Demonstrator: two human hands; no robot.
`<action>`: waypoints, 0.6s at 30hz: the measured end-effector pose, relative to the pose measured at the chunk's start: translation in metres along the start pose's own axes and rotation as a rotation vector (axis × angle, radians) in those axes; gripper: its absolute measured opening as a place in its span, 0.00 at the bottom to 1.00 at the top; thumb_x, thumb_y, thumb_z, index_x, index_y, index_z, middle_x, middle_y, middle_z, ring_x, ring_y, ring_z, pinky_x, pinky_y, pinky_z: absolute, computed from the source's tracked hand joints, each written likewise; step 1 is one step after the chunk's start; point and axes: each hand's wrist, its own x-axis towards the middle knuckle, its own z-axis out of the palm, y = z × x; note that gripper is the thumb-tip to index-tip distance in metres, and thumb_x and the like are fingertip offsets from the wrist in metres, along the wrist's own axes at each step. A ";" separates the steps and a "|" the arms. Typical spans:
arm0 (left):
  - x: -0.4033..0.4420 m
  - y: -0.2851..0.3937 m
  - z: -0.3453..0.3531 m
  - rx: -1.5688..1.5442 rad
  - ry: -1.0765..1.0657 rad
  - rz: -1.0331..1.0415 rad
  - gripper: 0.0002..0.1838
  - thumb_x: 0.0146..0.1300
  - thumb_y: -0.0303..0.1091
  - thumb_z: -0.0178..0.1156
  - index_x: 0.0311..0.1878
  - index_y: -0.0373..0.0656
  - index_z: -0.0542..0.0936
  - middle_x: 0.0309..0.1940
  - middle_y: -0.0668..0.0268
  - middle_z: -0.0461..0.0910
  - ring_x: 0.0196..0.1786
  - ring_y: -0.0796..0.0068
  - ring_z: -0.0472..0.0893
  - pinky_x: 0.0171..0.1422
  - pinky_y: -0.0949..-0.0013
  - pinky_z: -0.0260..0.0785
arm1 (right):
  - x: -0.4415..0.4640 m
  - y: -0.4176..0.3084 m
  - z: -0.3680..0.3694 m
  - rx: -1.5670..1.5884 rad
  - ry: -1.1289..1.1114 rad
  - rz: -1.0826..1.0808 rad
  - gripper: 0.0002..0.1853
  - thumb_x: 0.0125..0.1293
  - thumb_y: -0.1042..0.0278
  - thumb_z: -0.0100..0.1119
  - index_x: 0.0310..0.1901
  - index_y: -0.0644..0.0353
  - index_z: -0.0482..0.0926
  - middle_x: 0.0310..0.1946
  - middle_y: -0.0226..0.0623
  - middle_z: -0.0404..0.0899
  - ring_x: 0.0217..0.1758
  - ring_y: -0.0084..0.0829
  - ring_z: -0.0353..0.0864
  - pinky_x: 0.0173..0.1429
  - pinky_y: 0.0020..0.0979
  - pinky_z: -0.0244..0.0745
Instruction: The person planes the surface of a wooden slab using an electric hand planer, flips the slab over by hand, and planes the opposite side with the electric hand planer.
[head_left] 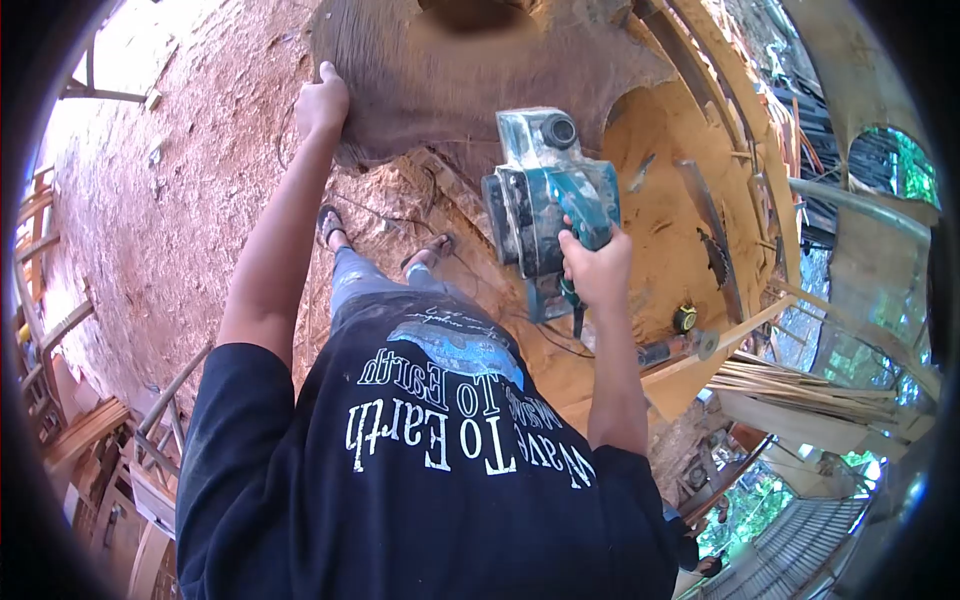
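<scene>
My right hand [598, 265] is wrapped around the rear handle of a teal and black electric planer [535, 215], coated in pale dust. The planer is at the near edge of a dark brown wooden slab [450, 90] with an uneven outline; whether its base touches the wood is hidden. My left hand [322, 105] grips the slab's left edge, thumb up and the other fingers mostly out of sight. A power cord [560, 345] runs from the planer's handle.
To the right is a sawdust-covered surface [650, 230] with a tape measure [685, 318] and an angle grinder [690, 347]. Wood strips [800, 380] are stacked beyond. Wood shavings cover the ground [190, 200]. Another person [690, 550] is at the lower right.
</scene>
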 end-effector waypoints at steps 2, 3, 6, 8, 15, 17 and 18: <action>0.002 0.000 0.003 0.008 0.001 0.004 0.44 0.72 0.67 0.39 0.64 0.29 0.76 0.63 0.40 0.77 0.69 0.45 0.75 0.73 0.51 0.64 | 0.012 -0.010 0.000 -0.020 -0.004 -0.008 0.11 0.56 0.71 0.68 0.37 0.69 0.84 0.28 0.43 0.85 0.32 0.32 0.84 0.41 0.36 0.77; 0.000 0.000 0.002 0.008 0.008 0.008 0.44 0.72 0.66 0.38 0.64 0.28 0.76 0.63 0.40 0.77 0.69 0.45 0.75 0.73 0.51 0.64 | 0.018 -0.013 0.001 -0.012 0.012 -0.074 0.10 0.56 0.71 0.68 0.36 0.68 0.83 0.25 0.42 0.84 0.29 0.31 0.83 0.39 0.37 0.77; -0.003 0.000 0.001 0.028 0.007 0.013 0.43 0.73 0.65 0.38 0.64 0.28 0.76 0.63 0.40 0.77 0.68 0.44 0.76 0.73 0.50 0.65 | 0.034 -0.036 0.002 -0.076 -0.030 0.021 0.10 0.56 0.70 0.69 0.35 0.68 0.83 0.23 0.41 0.83 0.28 0.32 0.83 0.38 0.37 0.77; -0.003 0.004 -0.001 0.032 0.006 0.021 0.43 0.73 0.64 0.38 0.63 0.28 0.76 0.62 0.39 0.77 0.67 0.43 0.76 0.72 0.50 0.66 | 0.044 -0.037 0.009 -0.045 -0.025 -0.021 0.11 0.56 0.69 0.69 0.35 0.70 0.83 0.23 0.41 0.82 0.26 0.30 0.82 0.35 0.36 0.75; 0.009 -0.006 0.006 0.128 0.043 0.117 0.43 0.74 0.64 0.35 0.61 0.29 0.79 0.61 0.39 0.78 0.66 0.42 0.77 0.71 0.48 0.66 | 0.044 -0.019 0.006 0.077 -0.150 -0.277 0.26 0.61 0.61 0.69 0.54 0.72 0.76 0.36 0.55 0.86 0.40 0.48 0.87 0.48 0.44 0.80; 0.003 -0.012 0.000 0.148 0.032 0.156 0.42 0.75 0.63 0.34 0.60 0.29 0.80 0.60 0.39 0.78 0.66 0.42 0.77 0.70 0.48 0.67 | 0.016 0.007 0.014 -0.072 0.018 -0.378 0.27 0.64 0.58 0.66 0.57 0.72 0.74 0.43 0.62 0.84 0.48 0.57 0.85 0.53 0.46 0.79; 0.002 -0.011 -0.003 0.153 0.029 0.171 0.42 0.75 0.63 0.34 0.60 0.30 0.80 0.60 0.39 0.79 0.66 0.42 0.77 0.70 0.47 0.67 | -0.005 0.012 0.012 -0.097 0.103 -0.433 0.27 0.64 0.59 0.66 0.57 0.72 0.74 0.44 0.62 0.84 0.49 0.56 0.86 0.54 0.46 0.79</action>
